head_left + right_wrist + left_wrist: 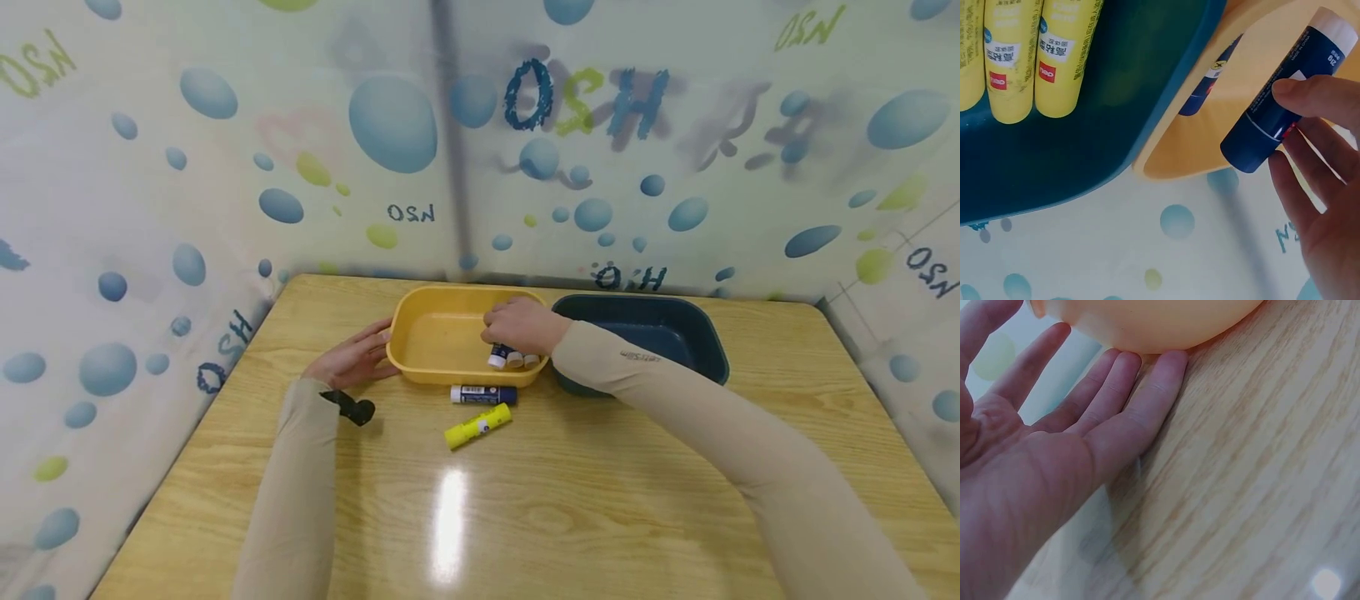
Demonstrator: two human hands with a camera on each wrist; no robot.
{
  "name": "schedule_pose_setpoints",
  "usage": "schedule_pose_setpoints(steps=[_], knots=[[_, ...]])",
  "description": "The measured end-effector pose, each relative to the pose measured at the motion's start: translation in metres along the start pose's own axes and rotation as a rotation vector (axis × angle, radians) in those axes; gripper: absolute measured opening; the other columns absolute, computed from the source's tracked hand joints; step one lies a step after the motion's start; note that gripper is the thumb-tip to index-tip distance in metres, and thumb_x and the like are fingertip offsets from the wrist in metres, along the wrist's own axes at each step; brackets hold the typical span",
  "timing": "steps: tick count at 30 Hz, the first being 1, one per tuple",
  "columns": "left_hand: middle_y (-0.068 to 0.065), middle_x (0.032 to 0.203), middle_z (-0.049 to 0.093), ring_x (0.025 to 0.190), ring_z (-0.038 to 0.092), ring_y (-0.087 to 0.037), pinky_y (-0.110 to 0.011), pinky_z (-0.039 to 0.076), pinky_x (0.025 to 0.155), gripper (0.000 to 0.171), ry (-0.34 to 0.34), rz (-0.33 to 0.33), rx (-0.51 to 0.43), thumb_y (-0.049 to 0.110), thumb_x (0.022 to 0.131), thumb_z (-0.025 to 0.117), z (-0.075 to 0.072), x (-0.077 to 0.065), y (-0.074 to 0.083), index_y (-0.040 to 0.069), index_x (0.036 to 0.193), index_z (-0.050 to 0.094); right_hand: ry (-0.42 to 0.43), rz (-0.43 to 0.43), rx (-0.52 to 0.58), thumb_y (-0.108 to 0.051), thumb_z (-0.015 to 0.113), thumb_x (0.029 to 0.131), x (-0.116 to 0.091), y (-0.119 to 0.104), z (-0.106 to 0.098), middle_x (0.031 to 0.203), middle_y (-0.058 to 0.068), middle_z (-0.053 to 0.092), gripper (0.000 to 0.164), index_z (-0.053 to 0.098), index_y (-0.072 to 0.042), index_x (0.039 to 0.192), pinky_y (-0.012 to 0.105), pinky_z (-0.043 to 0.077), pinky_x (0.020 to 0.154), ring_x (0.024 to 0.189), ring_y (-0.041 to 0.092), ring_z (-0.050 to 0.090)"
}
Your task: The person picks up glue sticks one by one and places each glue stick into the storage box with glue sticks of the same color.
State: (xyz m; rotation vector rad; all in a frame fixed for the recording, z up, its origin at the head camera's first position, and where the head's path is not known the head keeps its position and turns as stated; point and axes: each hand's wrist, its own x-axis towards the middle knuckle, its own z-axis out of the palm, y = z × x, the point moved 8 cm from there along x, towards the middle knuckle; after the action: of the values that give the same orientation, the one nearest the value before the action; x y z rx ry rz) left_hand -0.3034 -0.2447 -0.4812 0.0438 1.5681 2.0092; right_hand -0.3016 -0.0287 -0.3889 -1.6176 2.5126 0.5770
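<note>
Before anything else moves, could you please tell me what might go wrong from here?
The right hand holds a blue glue stick over the yellow tub; if the grip slips, the stick might drop. The yellow glue stick lying loose on the table might roll if bumped. The left hand touches the yellow tub, so a push could nudge it into the dark teal tub.

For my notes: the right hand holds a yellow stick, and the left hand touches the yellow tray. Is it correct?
No, the right wrist view shows the right hand holding a blue stick, not yellow; the left hand touches the yellow tray.
</note>
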Motion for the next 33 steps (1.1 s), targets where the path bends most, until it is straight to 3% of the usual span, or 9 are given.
schedule_pose_setpoints(steps=[9,17,22,33], knots=[[-0.013,0.159,0.012,0.123,0.046,-0.018,-0.051,0.038,0.103,0.056,-0.001,-0.009,-0.021,0.018,0.107,0.034,-0.001,0.000,0.000,0.015,0.157,0.009,-0.143,-0.015,0.003,-0.013,0.071,0.089,0.015,-0.006,0.013,0.110,0.000,0.063,0.029,0.067,-0.018,0.117,0.032,0.045,0.087,0.094,0.019,0.051],[-0.014,0.158,0.015,0.126,0.044,-0.020,-0.050,0.039,0.102,0.055,-0.002,-0.013,-0.012,0.018,0.108,0.034,-0.001,0.000,0.000,0.015,0.157,0.009,-0.196,-0.044,-0.001,-0.006,0.073,0.085,0.027,-0.009,0.024,0.108,-0.001,0.064,0.026,0.070,-0.019,0.106,0.032,0.048,0.082,0.094,0.017,0.052],[-0.013,0.158,0.016,0.127,0.042,-0.021,-0.049,0.039,0.102,0.054,0.006,-0.025,-0.014,0.018,0.108,0.034,-0.001,0.001,0.000,0.016,0.157,0.011,-0.193,-0.073,0.014,-0.002,0.072,0.085,0.031,-0.015,0.024,0.105,0.001,0.065,0.019,0.069,-0.016,0.097,0.031,0.049,0.081,0.093,0.017,0.054],[-0.012,0.158,0.014,0.133,0.034,-0.025,-0.048,0.039,0.102,0.053,-0.008,-0.021,-0.026,0.018,0.108,0.031,0.001,0.001,0.001,0.015,0.157,0.011,-0.115,-0.136,0.071,-0.008,0.058,0.097,0.036,-0.024,0.025,0.105,0.003,0.065,0.012,0.067,-0.013,0.104,0.028,0.046,0.081,0.092,0.016,0.056]])
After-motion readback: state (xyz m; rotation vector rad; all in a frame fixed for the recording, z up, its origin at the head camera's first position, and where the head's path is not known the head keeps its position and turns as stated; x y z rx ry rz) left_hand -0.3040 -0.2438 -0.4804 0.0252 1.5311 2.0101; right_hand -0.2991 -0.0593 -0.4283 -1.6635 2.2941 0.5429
